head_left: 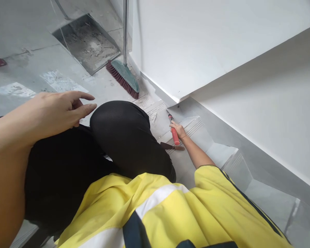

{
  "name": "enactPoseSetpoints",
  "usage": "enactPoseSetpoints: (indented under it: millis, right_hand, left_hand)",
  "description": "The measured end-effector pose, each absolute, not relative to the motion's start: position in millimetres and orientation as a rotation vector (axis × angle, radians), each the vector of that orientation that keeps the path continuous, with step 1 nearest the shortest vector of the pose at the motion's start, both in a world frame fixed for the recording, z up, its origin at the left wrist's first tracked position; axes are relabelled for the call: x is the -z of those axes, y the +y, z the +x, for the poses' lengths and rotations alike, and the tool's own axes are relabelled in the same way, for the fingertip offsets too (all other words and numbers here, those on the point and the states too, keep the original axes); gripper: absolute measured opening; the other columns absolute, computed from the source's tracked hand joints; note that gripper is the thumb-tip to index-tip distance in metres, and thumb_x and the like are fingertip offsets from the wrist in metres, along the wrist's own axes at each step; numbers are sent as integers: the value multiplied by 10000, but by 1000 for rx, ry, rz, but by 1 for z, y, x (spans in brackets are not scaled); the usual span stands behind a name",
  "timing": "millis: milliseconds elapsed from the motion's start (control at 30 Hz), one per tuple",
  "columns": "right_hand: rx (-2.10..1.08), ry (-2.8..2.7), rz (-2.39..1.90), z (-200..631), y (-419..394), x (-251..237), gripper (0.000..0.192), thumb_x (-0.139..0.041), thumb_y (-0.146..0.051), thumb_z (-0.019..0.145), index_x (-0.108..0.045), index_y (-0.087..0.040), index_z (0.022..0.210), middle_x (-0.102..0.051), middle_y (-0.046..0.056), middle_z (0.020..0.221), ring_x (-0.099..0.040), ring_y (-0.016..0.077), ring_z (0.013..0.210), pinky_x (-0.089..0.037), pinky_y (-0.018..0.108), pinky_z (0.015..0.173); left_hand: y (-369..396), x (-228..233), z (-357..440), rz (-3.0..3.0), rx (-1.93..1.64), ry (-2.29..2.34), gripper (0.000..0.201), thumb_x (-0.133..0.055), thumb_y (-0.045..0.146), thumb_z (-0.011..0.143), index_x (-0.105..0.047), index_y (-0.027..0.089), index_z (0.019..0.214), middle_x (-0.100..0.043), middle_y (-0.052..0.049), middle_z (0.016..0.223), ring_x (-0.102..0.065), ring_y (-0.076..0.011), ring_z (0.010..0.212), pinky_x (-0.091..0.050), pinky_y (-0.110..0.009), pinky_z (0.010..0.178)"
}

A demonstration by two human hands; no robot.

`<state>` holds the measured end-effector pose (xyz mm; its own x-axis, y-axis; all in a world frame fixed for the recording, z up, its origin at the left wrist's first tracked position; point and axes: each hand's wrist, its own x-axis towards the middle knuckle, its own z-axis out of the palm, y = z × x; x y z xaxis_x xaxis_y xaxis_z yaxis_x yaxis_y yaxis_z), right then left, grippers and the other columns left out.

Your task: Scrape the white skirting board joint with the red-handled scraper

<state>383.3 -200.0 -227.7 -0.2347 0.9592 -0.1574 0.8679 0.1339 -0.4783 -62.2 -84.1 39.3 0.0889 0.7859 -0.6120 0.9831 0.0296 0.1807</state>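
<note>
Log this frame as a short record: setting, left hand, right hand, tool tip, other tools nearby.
setting: tiled stair beside a white wall, seen from above, person crouched in a yellow hi-vis vest
left hand: empty, fingers spread, over the left knee
right hand: closed on a red-handled screwdriver
tool tip: at the corner where stair tread meets skirting
second tool: putty knife lying on the tread by the right wrist
nearby: broom leaning at the wall, dustpan holding debris

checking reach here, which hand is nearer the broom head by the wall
Left. The left hand rests on the raised knee, just below the broom head. The right hand is farther down the stair, fingers closed on a red-handled tool.
</note>
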Motion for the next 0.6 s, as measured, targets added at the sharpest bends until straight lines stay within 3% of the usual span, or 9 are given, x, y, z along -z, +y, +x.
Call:
enactPoseSetpoints:
  millis: [133,333,467,600]
  right_hand:
    - [-646,-2147,-1765,397,-199,213,270,-540,-241,794,-640,-191,1040,-561,67,1229,-565,170,1090,-428,297,980]
    - [-487,-2086,-1693,400,-181,218,258,-544,-262,775,-654,-171,990,-622,71,1113,-607,182,1009,-462,289,927]
    - [-365,-1972,-1812,411,-181,226,255,-532,-259,773,-651,-169,980,-650,67,1039,-628,190,942,-478,294,886]
    - [-289,-1849,-1928,421,-167,245,266,-513,-283,787,-651,-150,972,-634,103,1080,-610,207,999,-463,312,908]
  left_hand:
    - [-83,-35,-65,1836,412,1730,449,-364,527,798,-512,306,1159,-613,62,694,-601,-173,696,-393,-256,697]
    - [-84,-30,-69,1833,365,1699,468,-351,554,802,-515,297,1158,-608,55,683,-604,-170,711,-409,-264,730]
    - [-85,-36,-66,1808,378,1725,436,-361,528,806,-525,296,1138,-595,65,632,-601,-172,678,-412,-268,707]
    - [-84,-40,-65,1789,429,1765,443,-376,513,799,-534,276,1138,-582,68,593,-586,-173,636,-412,-273,701]
